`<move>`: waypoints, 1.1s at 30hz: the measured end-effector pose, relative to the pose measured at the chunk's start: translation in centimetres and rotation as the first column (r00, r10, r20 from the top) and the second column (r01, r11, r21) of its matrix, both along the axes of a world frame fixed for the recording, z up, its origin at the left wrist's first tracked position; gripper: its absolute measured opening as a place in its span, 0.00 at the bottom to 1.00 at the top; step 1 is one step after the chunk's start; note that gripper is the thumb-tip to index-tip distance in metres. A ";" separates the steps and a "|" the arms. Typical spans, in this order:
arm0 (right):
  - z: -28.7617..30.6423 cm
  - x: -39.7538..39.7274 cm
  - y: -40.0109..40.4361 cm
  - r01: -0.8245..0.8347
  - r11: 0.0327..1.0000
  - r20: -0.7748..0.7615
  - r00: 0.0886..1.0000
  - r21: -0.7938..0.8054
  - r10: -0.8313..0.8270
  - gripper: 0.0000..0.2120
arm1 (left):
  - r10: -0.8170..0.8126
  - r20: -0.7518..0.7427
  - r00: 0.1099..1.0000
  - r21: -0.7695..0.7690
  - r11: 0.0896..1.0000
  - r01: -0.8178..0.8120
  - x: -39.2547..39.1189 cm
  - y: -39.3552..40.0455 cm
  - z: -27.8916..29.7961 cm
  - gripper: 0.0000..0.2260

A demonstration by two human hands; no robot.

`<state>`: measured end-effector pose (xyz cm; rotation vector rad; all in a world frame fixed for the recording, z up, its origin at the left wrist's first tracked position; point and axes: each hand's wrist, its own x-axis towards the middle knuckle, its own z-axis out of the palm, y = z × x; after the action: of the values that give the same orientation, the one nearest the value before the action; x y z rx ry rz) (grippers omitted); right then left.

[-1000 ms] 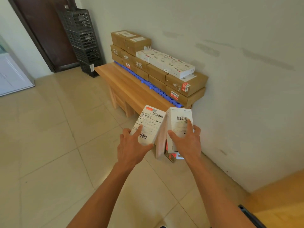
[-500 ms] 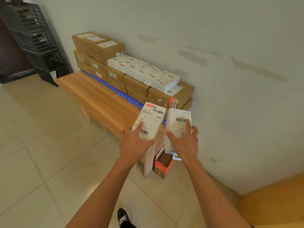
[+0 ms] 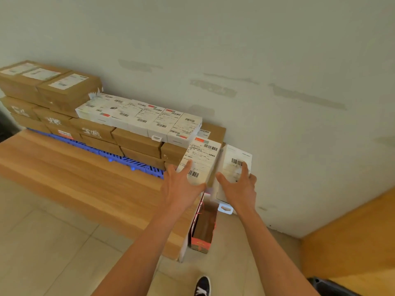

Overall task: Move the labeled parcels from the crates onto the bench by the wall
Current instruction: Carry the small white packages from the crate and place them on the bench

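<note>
- The left hand (image 3: 181,189) grips a white parcel (image 3: 202,161) from below, thumb on its labelled face and fingers curled round the underside; the label and barcodes face up.
- The right hand (image 3: 239,189) holds a second white parcel (image 3: 235,165) the same way, thumb across the label and fingers wrapped round the far edge. A hang tab (image 3: 224,208) sticks out under that hand.
- Both parcels sit side by side, nearly touching, held above the right end of the bench (image 3: 74,182) and just beside the stack already there.
- On the bench, against the wall (image 3: 235,50), brown boxes (image 3: 136,142) are piled in layers on a blue slatted mat (image 3: 119,158), with a row of white labelled parcels (image 3: 139,118) on top.
- Judging by that pile, much of the job looks done; these two parcels are not yet set down, and a spot at the right end of the white row seems the likely place for them.
- The crates do not show here, so how many parcels are left cannot be told.
- Label text is too small to read. A red paper bag (image 3: 203,229) stands on the floor at the bench end, its contents unseen. A shoe (image 3: 202,286) and a dark object (image 3: 329,288) at the bottom right are cut off by the edge.
</note>
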<state>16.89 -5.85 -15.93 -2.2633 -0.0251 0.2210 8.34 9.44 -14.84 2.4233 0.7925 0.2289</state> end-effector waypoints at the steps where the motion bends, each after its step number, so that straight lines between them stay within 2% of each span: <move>1: -0.1 1.0 0.2 0.014 1.000 -0.005 1.000 -0.005 -0.014 0.46 | -0.016 -0.005 1.000 0.005 1.000 0.016 1.3 0.4 -0.2 0.43; 15: -1.0 14.9 4.7 0.033 0.999 -0.031 0.999 -0.035 -0.034 0.44 | -0.071 -0.135 0.988 0.147 0.985 0.091 17.0 5.7 -0.7 0.41; 25: -3.3 17.7 6.0 0.036 0.995 -0.103 0.994 -0.094 -0.045 0.45 | -0.078 -0.185 0.980 0.362 0.922 0.141 20.1 6.4 -1.6 0.38; 33: -4.1 18.1 6.7 0.027 0.992 -0.105 0.994 -0.123 -0.041 0.44 | -0.108 -0.192 0.975 0.353 0.920 0.172 19.8 6.7 -3.5 0.38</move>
<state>35.00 0.89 -20.03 -2.3675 0.0856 0.3334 28.15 16.10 -18.30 2.8740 0.6911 0.1246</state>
